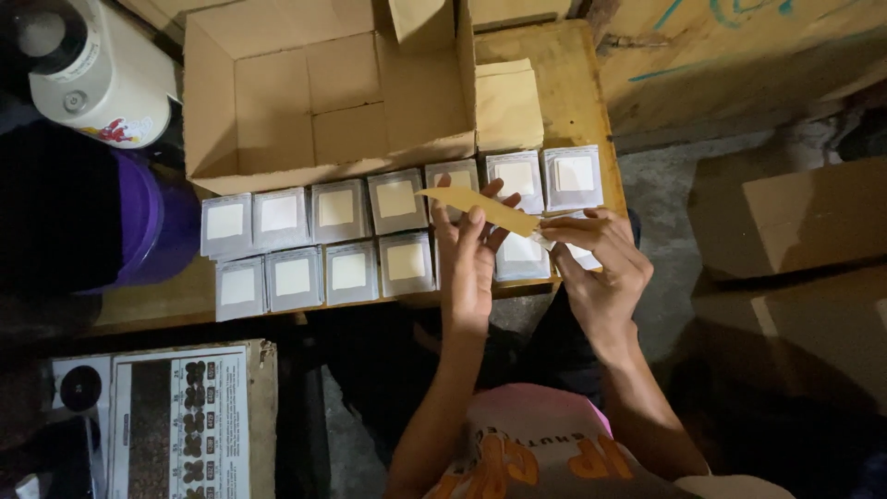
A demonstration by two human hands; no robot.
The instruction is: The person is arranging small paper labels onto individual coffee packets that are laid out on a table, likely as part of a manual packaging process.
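Both hands up over the right end of the wooden bench (573, 88). The right hand (601, 268) pinches one end of a tan tape strip (480, 208); the left hand (467, 254) is open-fingered, flat behind its middle. The strip hangs above the small white boxes (337, 236), two rows by the front edge. Keep it taut, no twist, sticky side off the fingers, lined up w/ a seam before pressing. Big open carton (323, 92) at the back.

Open cardboard box (323, 92), purple bucket (148, 222), white jug (92, 74), wooden table (564, 92).
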